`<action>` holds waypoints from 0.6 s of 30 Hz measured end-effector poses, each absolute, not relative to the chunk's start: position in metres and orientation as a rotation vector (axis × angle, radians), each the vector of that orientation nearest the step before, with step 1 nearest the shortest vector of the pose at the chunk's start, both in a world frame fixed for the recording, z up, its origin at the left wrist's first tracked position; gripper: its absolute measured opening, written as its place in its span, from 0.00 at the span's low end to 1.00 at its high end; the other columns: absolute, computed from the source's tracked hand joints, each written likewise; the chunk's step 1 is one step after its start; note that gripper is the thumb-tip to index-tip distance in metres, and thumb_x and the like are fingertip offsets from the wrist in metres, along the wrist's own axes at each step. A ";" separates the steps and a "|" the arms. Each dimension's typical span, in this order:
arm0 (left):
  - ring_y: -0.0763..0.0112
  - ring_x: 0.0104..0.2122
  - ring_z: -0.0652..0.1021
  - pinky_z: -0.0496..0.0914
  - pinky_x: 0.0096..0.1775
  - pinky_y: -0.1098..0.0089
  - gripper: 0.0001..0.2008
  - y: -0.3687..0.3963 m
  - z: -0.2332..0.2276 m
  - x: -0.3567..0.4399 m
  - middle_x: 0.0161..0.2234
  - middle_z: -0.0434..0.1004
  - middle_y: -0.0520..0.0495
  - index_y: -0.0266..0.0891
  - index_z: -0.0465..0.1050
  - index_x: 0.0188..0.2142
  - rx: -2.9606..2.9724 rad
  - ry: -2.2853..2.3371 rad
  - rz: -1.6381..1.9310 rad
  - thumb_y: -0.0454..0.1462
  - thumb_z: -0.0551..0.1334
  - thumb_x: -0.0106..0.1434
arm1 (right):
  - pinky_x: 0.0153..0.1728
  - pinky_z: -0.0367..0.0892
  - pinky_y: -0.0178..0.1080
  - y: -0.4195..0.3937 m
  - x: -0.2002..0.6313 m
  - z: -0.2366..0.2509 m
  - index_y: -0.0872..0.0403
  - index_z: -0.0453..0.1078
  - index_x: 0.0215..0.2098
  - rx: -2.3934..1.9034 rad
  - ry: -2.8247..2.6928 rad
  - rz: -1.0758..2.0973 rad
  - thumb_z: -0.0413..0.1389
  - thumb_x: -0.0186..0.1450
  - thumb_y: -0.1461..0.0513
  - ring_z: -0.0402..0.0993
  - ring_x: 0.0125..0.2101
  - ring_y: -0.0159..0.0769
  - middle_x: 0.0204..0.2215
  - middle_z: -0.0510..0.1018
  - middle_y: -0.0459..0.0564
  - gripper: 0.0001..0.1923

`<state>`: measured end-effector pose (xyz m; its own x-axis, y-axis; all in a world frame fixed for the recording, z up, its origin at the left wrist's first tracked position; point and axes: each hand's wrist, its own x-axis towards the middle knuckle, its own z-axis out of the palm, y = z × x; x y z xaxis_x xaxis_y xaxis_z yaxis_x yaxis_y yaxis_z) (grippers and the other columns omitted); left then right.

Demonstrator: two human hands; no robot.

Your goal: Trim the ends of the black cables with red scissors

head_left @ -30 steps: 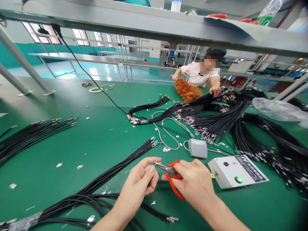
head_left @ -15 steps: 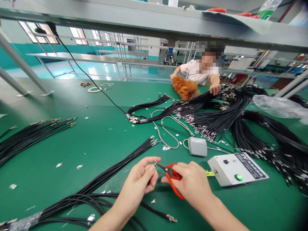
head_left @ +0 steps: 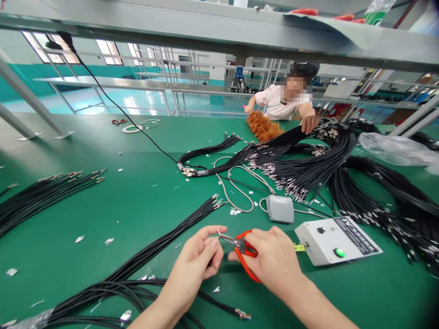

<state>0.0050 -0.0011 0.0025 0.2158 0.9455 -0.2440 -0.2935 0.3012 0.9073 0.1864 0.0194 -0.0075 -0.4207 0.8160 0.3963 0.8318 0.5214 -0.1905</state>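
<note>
Head view: the right hand is closed round red-handled snips, blades pointing left at the wire end pinched in the left hand. The black cable trails toward the wearer from that left hand.

Cable end hidden between fingertips

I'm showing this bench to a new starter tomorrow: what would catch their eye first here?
Front and centre, the right hand holds red-handled snips, their tips at a wire end pinched by the left hand. Beside them on the green table sits a white control box with a lit green button. Farther back right, big bundles of black cables sprawl where another person sweeps with an orange duster.
</note>
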 end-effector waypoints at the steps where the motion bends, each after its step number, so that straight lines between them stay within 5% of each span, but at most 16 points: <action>1: 0.83 0.16 0.52 0.43 0.21 0.74 0.23 -0.001 0.003 0.005 0.18 0.62 0.58 0.32 0.66 0.48 0.851 0.966 1.017 0.47 0.62 0.62 | 0.29 0.46 0.39 0.020 0.187 -0.008 0.55 0.70 0.22 -1.351 -2.325 -0.041 0.45 0.70 0.44 0.66 0.19 0.31 0.19 0.76 0.47 0.30; 4: 0.83 0.16 0.52 0.43 0.20 0.74 0.22 0.002 0.001 0.006 0.18 0.62 0.59 0.32 0.66 0.48 0.861 0.970 1.008 0.47 0.62 0.62 | 0.28 0.46 0.39 0.021 0.188 -0.010 0.55 0.69 0.20 -1.395 -2.281 0.121 0.46 0.68 0.43 0.64 0.19 0.31 0.19 0.76 0.48 0.30; 8: 0.82 0.15 0.53 0.46 0.19 0.76 0.24 0.000 -0.006 0.008 0.18 0.61 0.59 0.33 0.63 0.52 0.913 1.000 0.976 0.48 0.59 0.64 | 0.23 0.50 0.36 0.027 0.187 -0.020 0.53 0.65 0.18 -1.449 -1.780 1.043 0.51 0.61 0.38 0.60 0.16 0.31 0.13 0.66 0.43 0.30; 11: 0.76 0.17 0.66 0.62 0.23 0.74 0.26 -0.005 -0.011 0.008 0.22 0.69 0.55 0.39 0.55 0.61 1.124 0.984 0.833 0.47 0.54 0.67 | 0.22 0.56 0.35 0.034 0.186 -0.034 0.54 0.66 0.23 -1.219 -1.165 1.524 0.47 0.62 0.36 0.61 0.16 0.30 0.14 0.63 0.41 0.31; 13: 0.68 0.33 0.77 0.70 0.40 0.67 0.25 -0.007 -0.013 0.004 0.33 0.77 0.48 0.44 0.56 0.62 1.358 0.977 0.657 0.43 0.55 0.68 | 0.24 0.59 0.35 0.037 0.186 -0.044 0.54 0.67 0.26 -1.110 -0.954 1.526 0.46 0.62 0.36 0.65 0.19 0.32 0.17 0.67 0.43 0.31; 15: 0.62 0.50 0.73 0.63 0.54 0.61 0.23 -0.004 -0.012 -0.002 0.49 0.75 0.44 0.49 0.60 0.60 1.578 1.038 0.524 0.41 0.57 0.66 | 0.24 0.58 0.35 0.040 0.187 -0.053 0.54 0.68 0.27 -1.069 -0.891 1.441 0.48 0.62 0.36 0.67 0.21 0.33 0.20 0.70 0.45 0.31; 18: 0.58 0.53 0.70 0.62 0.55 0.57 0.18 0.007 -0.009 -0.015 0.56 0.69 0.42 0.47 0.65 0.57 1.852 1.315 0.435 0.41 0.53 0.68 | 0.24 0.57 0.34 0.043 0.191 -0.060 0.54 0.69 0.27 -1.035 -0.930 1.365 0.50 0.62 0.38 0.68 0.22 0.33 0.21 0.71 0.46 0.29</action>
